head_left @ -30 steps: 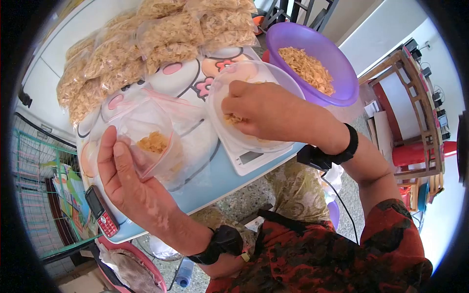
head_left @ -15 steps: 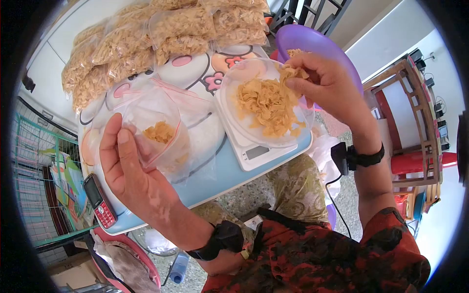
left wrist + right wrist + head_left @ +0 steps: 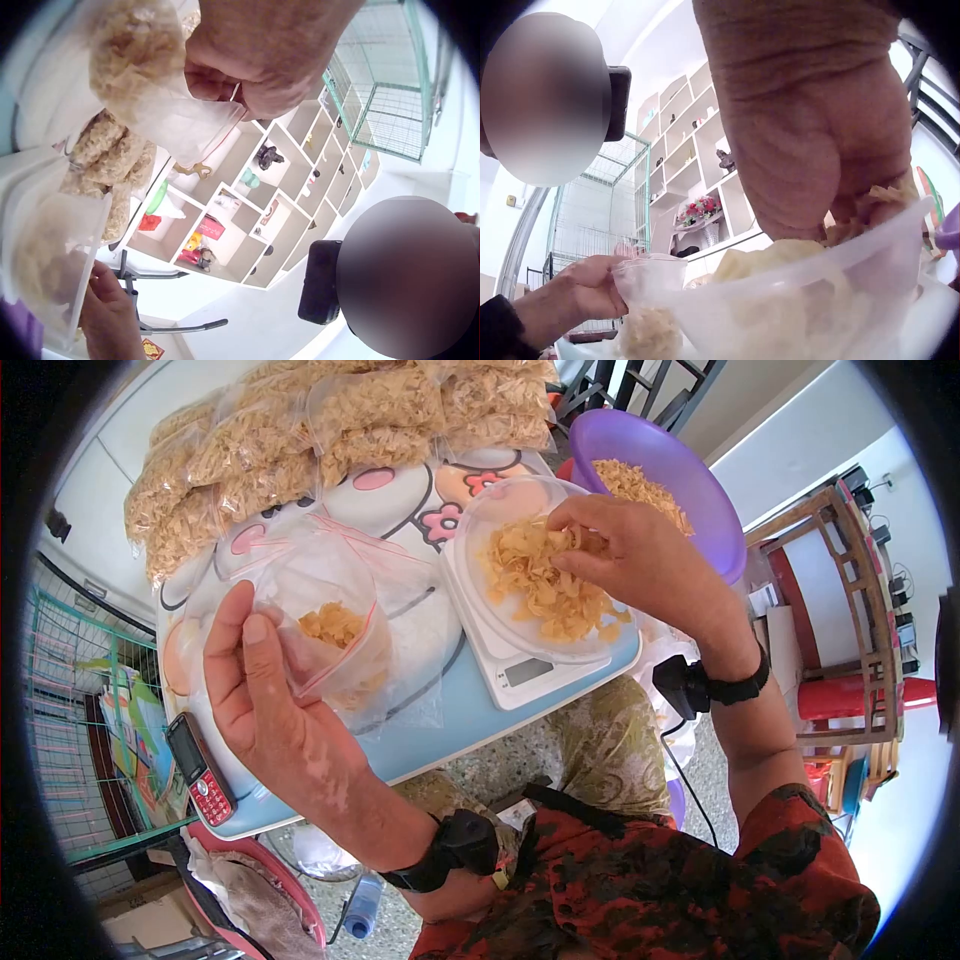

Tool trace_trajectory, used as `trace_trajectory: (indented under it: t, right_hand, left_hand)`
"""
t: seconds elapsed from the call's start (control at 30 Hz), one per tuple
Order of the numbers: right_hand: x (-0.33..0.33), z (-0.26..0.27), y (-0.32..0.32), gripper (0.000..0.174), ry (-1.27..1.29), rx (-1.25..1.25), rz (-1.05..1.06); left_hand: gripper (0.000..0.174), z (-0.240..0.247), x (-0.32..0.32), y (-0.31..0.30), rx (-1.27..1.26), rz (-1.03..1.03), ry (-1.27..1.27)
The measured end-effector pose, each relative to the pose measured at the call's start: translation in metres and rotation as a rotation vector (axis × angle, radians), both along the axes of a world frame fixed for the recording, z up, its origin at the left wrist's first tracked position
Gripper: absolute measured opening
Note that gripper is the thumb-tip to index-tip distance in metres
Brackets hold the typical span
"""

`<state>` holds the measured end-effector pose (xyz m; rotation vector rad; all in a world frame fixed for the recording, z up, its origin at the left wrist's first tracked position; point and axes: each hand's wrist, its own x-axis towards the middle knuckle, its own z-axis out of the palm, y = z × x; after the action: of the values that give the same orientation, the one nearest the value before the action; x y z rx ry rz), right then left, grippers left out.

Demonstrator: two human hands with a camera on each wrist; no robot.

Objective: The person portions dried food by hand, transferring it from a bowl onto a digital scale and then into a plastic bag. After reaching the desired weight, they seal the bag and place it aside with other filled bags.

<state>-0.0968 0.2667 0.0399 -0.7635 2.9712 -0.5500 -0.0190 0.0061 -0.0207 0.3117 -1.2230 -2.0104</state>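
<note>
My left hand [image 3: 285, 710] pinches the rim of an open clear zip bag [image 3: 375, 660], which has some yellowish flakes in its bottom; the left wrist view shows the bag [image 3: 176, 120] hanging from the fingers. A translucent bowl [image 3: 500, 622] heaped with flakes [image 3: 545, 585] stands on a white scale [image 3: 525, 685]. Over the bowl's right part, my right hand [image 3: 645, 555] has its fingers curled round some flakes. In the right wrist view, flakes [image 3: 892, 193] show at the right hand's fingertips [image 3: 855, 217], just above the bowl's rim.
Filled bags [image 3: 375, 410] are stacked along the table's far side. A purple basin [image 3: 715, 510] of flakes stands beyond the bowl at the right. A red and black phone [image 3: 200, 770] lies at the table's left corner, near a wire cage [image 3: 70, 710].
The right hand has gone from the bowl toward the purple basin, then back left over the bowl, with flakes in its fingers. The left hand has kept its hold on the bag.
</note>
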Motion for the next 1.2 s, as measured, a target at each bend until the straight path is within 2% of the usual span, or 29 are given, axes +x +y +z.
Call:
trace_trajectory:
  t: [0.07,0.17,0.37,0.47,0.57,0.67,0.87,1.07,1.2]
  right_hand:
    - [0.001,0.003,-0.001,0.027,0.029,-0.038,-0.006]
    - [0.004,0.004,-0.001,0.021,0.067,-0.227,0.021]
    - [0.001,0.0,0.006,0.015,-0.265,-0.522,-0.097]
    - [-0.001,-0.001,0.006,0.019,-0.325,-0.554,-0.074]
    - [-0.002,-0.004,0.007,0.017,-0.28,-0.496,-0.09]
    - [-0.001,-0.006,0.006,0.018,0.03,-0.232,0.001]
    - [-0.001,-0.01,0.005,0.027,0.026,-0.145,0.003]
    - [0.008,-0.011,-0.001,0.051,0.204,-0.031,0.067]
    - [0.013,-0.012,-0.007,0.052,0.175,0.016,0.064]
  left_hand:
    - [0.029,0.0,0.001,-0.001,0.001,0.01,-0.004]
    - [0.029,0.0,0.003,-0.003,0.014,-0.015,0.001]
    - [0.028,-0.001,0.004,-0.005,0.015,-0.056,-0.004]
    - [0.026,0.003,0.003,-0.002,0.013,-0.017,-0.016]
    - [0.024,0.004,0.003,-0.001,0.009,0.0,-0.022]
    - [0.024,0.004,0.001,0.001,0.017,-0.001,-0.015]
    - [0.024,0.0,0.001,-0.001,0.015,-0.009,-0.013]
    - [0.023,0.003,0.002,0.001,0.017,-0.027,-0.021]
    - [0.023,0.001,0.001,0.0,0.019,-0.011,-0.012]
